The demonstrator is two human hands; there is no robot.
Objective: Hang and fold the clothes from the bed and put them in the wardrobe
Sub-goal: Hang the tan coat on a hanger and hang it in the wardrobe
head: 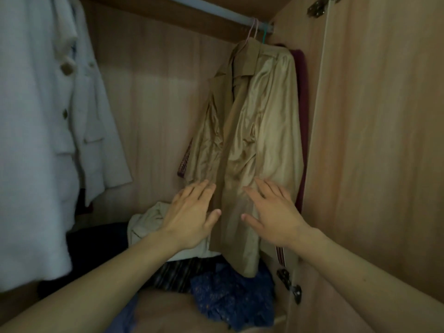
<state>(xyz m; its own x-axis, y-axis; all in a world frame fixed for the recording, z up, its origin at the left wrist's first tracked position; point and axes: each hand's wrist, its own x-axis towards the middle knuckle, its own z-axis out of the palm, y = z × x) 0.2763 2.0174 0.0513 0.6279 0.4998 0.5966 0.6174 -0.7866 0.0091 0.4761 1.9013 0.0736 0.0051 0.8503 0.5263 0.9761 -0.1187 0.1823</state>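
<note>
A tan coat (249, 131) is hung from the rail (216, 13) inside the wooden wardrobe (374, 140). The left hand (192, 212) and right hand (274, 212) are spread flat against it. Crumpled clothes (230, 296) are heaped below, hard to identify.

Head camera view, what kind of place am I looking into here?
Most likely the inside of a wooden wardrobe. A hanging rail runs across the top, a tan coat hangs from it on a hanger, and a pale jacket hangs to the left. Loose clothes lie piled on the floor.
</note>
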